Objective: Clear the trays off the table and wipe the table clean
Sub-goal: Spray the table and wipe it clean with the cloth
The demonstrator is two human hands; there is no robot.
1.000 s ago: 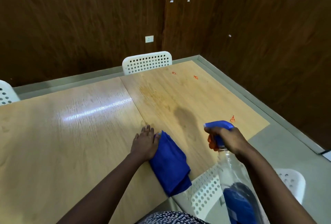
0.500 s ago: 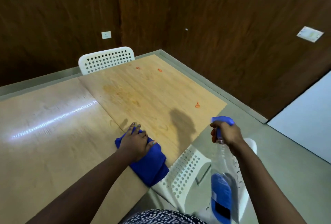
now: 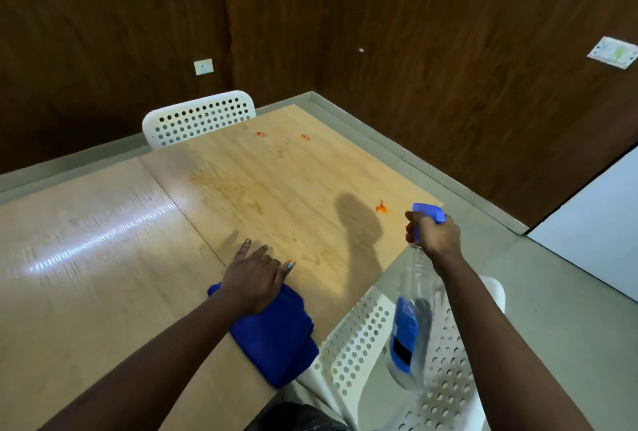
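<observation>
Surroundings: white perforated chair (image 3: pixel 390 354) stood near the table (image 3: pixel 103 258) edge; another chair (image 3: pixel 200 118) far side.
Stains: orange spots (image 3: pixel 381 207) lay far right.
Cloth (image 3: pixel 276 330): long axis ran near-right to far-left, at near edge.
Left hand (image 3: pixel 255 275): fingers spread flat, pressing cloth.
Right hand (image 3: pixel 436 235): curled around spray bottle (image 3: pixel 412 323), nozzle pointing far-left.

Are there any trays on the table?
No, the table bears only the blue cloth, the left hand and orange stains.

One head-worn view looked forward and down — close over the table (image 3: pixel 103 258), its near edge, toward the room's far corner.
</observation>
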